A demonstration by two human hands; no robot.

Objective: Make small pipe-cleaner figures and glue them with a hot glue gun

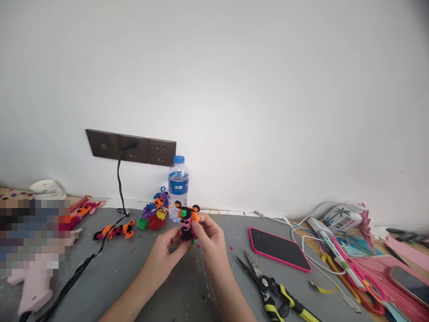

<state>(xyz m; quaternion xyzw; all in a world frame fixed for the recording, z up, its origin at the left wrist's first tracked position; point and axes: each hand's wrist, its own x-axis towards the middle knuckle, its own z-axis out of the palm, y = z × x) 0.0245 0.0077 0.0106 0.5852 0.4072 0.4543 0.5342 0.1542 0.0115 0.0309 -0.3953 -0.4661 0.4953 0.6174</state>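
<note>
Both my hands hold a small pipe-cleaner figure (187, 220) upright above the grey tabletop (140, 268). The figure is pink and black with orange-rimmed black ears and a green spot. My left hand (166, 250) grips its lower body from the left. My right hand (208, 237) pinches it from the right near the head. Just behind the figure stands a clear water bottle (178, 188) with a blue cap and label.
Other pipe-cleaner figures lie at the left (115, 230) and by the bottle (154, 212). A black cable (83, 264) runs from the wall sockets (132, 149). Pliers (275, 290), a pink-cased phone (279, 248), pink scissors (362, 277) and white cables lie at the right. A pink glue gun (33, 290) lies at the left.
</note>
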